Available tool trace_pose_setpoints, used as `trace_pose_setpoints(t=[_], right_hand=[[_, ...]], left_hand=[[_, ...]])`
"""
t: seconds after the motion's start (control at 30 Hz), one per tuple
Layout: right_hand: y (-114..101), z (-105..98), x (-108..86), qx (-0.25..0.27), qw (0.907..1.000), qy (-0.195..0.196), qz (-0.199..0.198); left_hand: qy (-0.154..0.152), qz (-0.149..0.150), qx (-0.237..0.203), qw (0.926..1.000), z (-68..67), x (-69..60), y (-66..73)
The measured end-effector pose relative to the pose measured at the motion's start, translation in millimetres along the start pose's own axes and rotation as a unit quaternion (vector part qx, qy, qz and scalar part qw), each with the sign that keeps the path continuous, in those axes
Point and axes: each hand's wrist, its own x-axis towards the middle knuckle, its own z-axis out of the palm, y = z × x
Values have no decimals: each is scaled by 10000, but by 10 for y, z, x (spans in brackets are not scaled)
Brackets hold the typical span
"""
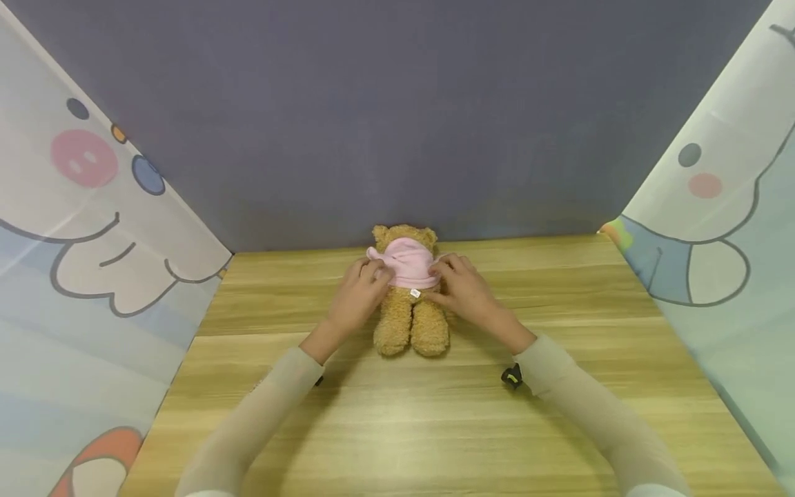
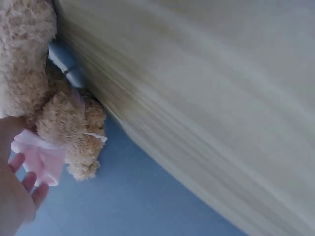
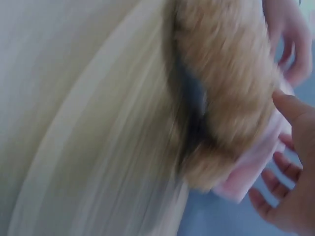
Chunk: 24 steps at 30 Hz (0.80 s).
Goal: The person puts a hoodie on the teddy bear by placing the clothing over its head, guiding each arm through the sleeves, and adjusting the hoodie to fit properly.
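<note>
A light brown teddy bear (image 1: pixel 411 324) lies with its legs toward the person, a pink shirt (image 1: pixel 406 261) around its upper body and a small white tag (image 1: pixel 415 293) below the hem. At the shirt's left side the left hand (image 1: pixel 359 293) grips the cloth with curled fingers; in the left wrist view, this hand (image 2: pixel 17 182) is beside the pink cloth (image 2: pixel 42 157). On the right side, the right hand (image 1: pixel 468 293) touches the shirt. Seen from the right wrist, the right hand (image 3: pixel 295 172) has its fingers spread and loosely bent beside the shirt (image 3: pixel 251 167), thumb near the fur.
The bear lies on a wood-grain table (image 1: pixel 397 428) near its back edge, in front of a dark grey wall (image 1: pixel 397 124). Cartoon-printed panels stand at left (image 1: pixel 37 276) and right (image 1: pixel 727 221). A small black object (image 1: pixel 512 376) is by the right sleeve.
</note>
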Motion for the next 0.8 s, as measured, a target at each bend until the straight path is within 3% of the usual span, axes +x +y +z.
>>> trace_pose_setpoints(t=[0.23,0.33,0.53,0.67,0.8], right_hand=[[-234,97,83,-584,9977,-17,347],[-246,130,98,-839,9952,11,504],[-254,121,141,-1054,9923,-33,656],[-261,132,162,-949,9916,-59,880],[-255,147,163,-837,9919,9,954]], left_hand=[[-86,531,247,9982,44,162,93],[-109,501,283,9983,77,214,127],[-452,204,258,9984,93,317,134],[-572,-233,-506,9968,75,354,139],[-489,-881,-1577,9823,49,353,142]])
